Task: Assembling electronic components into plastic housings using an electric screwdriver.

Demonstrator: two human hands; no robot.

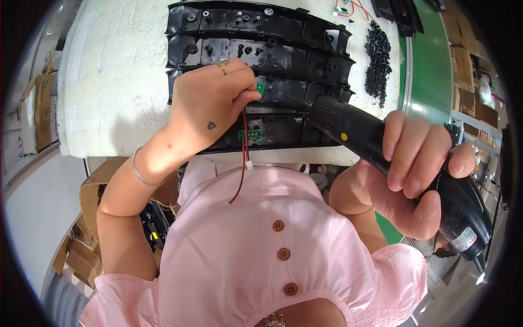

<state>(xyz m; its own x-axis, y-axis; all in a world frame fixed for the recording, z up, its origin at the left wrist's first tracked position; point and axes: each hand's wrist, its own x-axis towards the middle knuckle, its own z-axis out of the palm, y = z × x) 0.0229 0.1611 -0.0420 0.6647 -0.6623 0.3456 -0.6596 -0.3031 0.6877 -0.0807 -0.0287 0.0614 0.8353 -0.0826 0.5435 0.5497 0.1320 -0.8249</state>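
My left hand [210,101] pinches a small green circuit board [261,88] between thumb and fingertips, over one of the black plastic housings [289,60]. Thin red and black wires [243,163] hang down toward me, with a white connector [249,164] at one end. A second green board [250,135] sits in the housing nearest me. Wrapped round a black electric screwdriver [354,128], the fingers of my right hand [414,163] are closed. Its thin bit points left, toward the housings, a short way from the board in my left hand.
Several housings lie in rows on a white foam-like work surface [114,71]. A heap of small black parts [378,62] sits to their right, with another wired board [343,8] at the far edge. A cardboard box [101,182] stands below left; more boxes [463,71] line the right.
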